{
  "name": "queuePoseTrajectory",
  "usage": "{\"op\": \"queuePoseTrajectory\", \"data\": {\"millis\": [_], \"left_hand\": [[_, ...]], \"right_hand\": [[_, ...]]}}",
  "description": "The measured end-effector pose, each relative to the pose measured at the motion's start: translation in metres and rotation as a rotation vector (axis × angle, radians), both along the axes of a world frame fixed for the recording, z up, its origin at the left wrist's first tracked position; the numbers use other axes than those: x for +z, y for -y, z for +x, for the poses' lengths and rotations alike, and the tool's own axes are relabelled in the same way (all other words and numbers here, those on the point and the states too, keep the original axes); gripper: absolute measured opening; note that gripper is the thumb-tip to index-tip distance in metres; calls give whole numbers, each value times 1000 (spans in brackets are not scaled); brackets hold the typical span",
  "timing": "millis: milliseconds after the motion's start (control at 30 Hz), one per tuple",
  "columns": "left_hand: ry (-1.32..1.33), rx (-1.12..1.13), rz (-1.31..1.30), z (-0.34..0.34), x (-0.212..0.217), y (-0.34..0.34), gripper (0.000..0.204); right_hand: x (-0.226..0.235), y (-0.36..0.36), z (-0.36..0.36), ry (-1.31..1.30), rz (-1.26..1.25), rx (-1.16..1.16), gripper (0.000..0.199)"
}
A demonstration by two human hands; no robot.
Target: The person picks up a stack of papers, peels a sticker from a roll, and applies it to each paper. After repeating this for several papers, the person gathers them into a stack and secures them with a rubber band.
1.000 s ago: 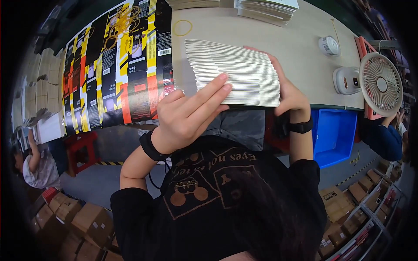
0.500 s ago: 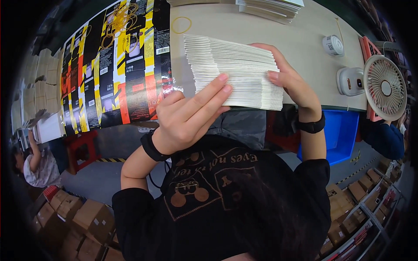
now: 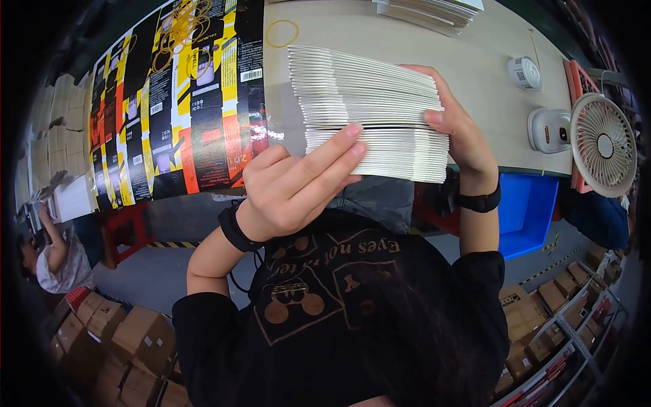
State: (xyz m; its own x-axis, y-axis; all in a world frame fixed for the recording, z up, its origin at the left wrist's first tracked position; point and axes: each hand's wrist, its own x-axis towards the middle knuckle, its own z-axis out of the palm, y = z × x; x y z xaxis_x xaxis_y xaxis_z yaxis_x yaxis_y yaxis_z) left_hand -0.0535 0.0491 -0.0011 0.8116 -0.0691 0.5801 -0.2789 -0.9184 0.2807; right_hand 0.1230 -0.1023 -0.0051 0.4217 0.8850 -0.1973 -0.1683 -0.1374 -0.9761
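A thick stack of folded white cardboard sheets (image 3: pixel 373 88) stands with its edges toward me at the near side of the table, slightly fanned. My right hand (image 3: pixel 464 132) is closed around its right end, thumb on the front edges and fingers behind. My left hand (image 3: pixel 285 183) has its index and middle fingers stretched out, their tips on the sheet edges near the middle. A dark gap runs between sheets beside these fingertips. The left thumb is apart from the stack. The lower fingers of that hand are partly hidden.
Black, yellow and red printed card sheets (image 3: pixel 203 122) cover the table's left, with yellow rubber bands (image 3: pixel 186 30) on top. Another white stack (image 3: pixel 434 13) lies at the back. A fan (image 3: pixel 603 146) and a white device (image 3: pixel 548 130) stand right. A blue bin (image 3: pixel 522 217) sits below.
A dark gap has opened between sheets at my left fingertips. Those fingertips sit slightly lower and further right. The stack's lower part has spread downward; my right hand still holds its end.
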Motion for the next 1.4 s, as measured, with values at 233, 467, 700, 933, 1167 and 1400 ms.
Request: {"op": "queuePoseTrajectory", "data": {"millis": [233,467,700,933,1167,1400], "left_hand": [[3,-19,-23,0,0,0,40],[-6,-13,-40,-2,-2,1,41],[-26,-17,-74,-5,0,3,43],[-97,3,-117,-10,14,10,46],[-329,86,-79,-14,40,19,42],[-421,-5,-35,-18,42,11,45]], "right_hand": [[-1,0,0,-23,7,-15,71],[-2,1,-1,-36,16,-14,72],[-1,1,0,-24,35,-17,71],[-10,3,6,48,159,5,54],[-17,4,7,326,176,-7,58],[-19,9,13,571,186,-20,60]]}}
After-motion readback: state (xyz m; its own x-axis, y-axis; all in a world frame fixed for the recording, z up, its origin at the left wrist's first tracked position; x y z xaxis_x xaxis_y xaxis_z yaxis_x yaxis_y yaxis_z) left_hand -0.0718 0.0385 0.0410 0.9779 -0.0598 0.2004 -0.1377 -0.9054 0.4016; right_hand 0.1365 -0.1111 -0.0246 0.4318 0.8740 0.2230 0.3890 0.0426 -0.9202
